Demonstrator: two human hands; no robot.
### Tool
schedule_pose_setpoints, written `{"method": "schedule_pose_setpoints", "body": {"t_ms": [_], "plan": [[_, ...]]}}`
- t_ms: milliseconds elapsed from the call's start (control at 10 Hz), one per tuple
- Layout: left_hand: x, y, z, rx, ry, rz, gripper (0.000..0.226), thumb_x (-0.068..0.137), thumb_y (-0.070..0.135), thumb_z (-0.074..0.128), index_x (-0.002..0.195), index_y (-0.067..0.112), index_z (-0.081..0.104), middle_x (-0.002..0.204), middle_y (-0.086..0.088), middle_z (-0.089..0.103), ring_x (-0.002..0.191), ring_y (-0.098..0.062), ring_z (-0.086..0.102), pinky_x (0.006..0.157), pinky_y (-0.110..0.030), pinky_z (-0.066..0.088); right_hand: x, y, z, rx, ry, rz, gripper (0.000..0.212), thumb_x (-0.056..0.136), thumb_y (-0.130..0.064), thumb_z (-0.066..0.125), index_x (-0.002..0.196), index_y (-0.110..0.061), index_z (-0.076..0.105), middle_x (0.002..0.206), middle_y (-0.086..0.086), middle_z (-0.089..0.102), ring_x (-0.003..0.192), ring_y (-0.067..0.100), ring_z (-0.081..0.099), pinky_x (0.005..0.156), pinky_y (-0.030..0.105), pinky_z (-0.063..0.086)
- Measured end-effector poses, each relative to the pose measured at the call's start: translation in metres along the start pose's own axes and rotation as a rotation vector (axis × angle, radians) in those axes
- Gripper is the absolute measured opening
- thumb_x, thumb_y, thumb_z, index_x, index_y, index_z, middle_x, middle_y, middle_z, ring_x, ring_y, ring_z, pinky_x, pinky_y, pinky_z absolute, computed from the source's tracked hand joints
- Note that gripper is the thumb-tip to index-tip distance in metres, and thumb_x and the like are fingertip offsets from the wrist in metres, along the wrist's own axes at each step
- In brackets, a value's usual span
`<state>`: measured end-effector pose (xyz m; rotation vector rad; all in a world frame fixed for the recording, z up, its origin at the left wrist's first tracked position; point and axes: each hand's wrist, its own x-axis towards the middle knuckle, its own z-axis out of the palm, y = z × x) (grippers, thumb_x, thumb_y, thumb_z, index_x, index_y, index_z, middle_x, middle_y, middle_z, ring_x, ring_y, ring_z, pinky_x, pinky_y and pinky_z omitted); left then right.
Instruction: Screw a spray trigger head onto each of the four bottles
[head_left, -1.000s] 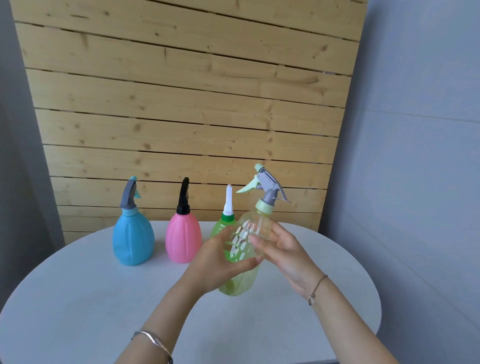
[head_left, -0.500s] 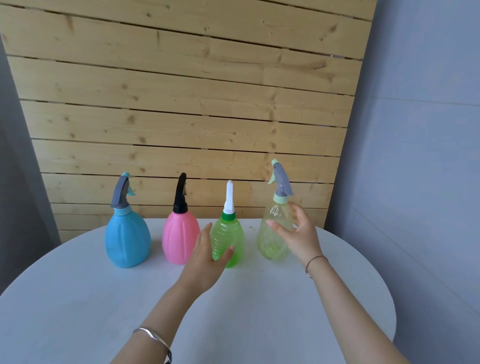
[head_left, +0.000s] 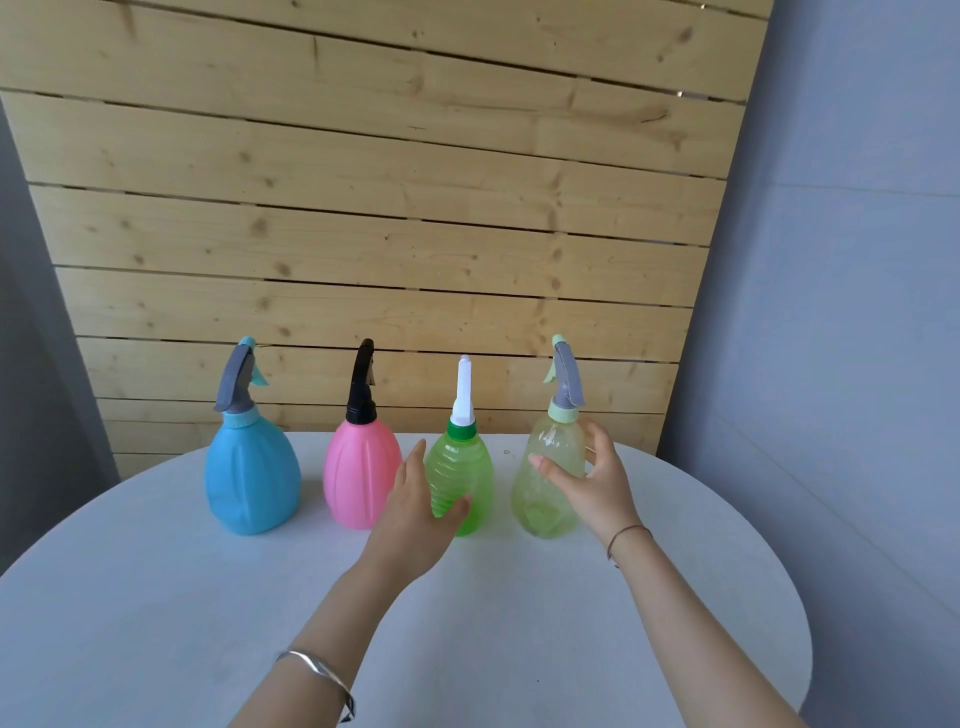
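Note:
Several spray bottles stand upright in a row at the back of the round white table (head_left: 156, 597), each with a trigger head on its neck. From left: a blue bottle (head_left: 252, 473) with a grey head, a pink bottle (head_left: 358, 473) with a black head, a green bottle (head_left: 467, 467) with a white head, and a pale yellow-green clear bottle (head_left: 545, 483) with a grey and mint head (head_left: 565, 379). My right hand (head_left: 592, 483) is open beside the clear bottle, fingers spread just off its right side. My left hand (head_left: 415, 519) hovers open in front of the green bottle.
A wooden plank panel (head_left: 363, 234) rises right behind the table. Grey walls close in on both sides. The front half of the table holds only my forearms, with a silver bangle (head_left: 322, 675) on the left wrist.
The clear bottle was held in both hands above the table, then set down at the right end of the row. Both hands have let go and now sit open near it.

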<state>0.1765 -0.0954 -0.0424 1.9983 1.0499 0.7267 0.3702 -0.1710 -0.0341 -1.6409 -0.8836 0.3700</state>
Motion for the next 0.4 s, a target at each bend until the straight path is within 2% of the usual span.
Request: {"method": "schedule_pose_setpoints", "body": {"t_ms": [100,200,400], "plan": [[-0.0008,-0.0007,-0.0002,0.003,-0.011,0.005,0.086,0.088,0.036,0.060,0.150,0.018,0.003,0.158,-0.004,0.016,0.144,-0.024,0.021,0.113,-0.041,0.026,-0.0018,0.0024,0.0014,-0.041,-0.027,0.004,0.076,0.069,-0.030,0.080,0.133,-0.024,0.040,0.130,-0.005,0.053,0.123,0.015,0.047,0.103,0.034,0.040],[0.0000,-0.0025,-0.0004,-0.005,-0.031,0.009,0.085,0.088,0.035,0.060,0.150,0.017,0.004,0.158,-0.003,0.016,0.144,-0.021,0.021,0.113,-0.039,0.025,-0.0018,0.0041,0.0023,-0.051,-0.039,0.003,0.072,0.070,-0.029,0.080,0.131,-0.023,0.042,0.126,-0.004,0.055,0.120,0.017,0.050,0.098,0.031,0.041],[-0.0002,-0.0033,0.0010,-0.076,-0.030,0.025,0.080,0.087,0.029,0.063,0.149,0.018,0.012,0.153,-0.003,0.028,0.140,-0.020,0.030,0.113,-0.040,0.030,-0.0012,0.0051,0.0025,-0.022,-0.067,-0.013,0.070,0.073,-0.030,0.078,0.131,-0.024,0.041,0.128,-0.004,0.055,0.121,0.017,0.050,0.102,0.036,0.042]]}}
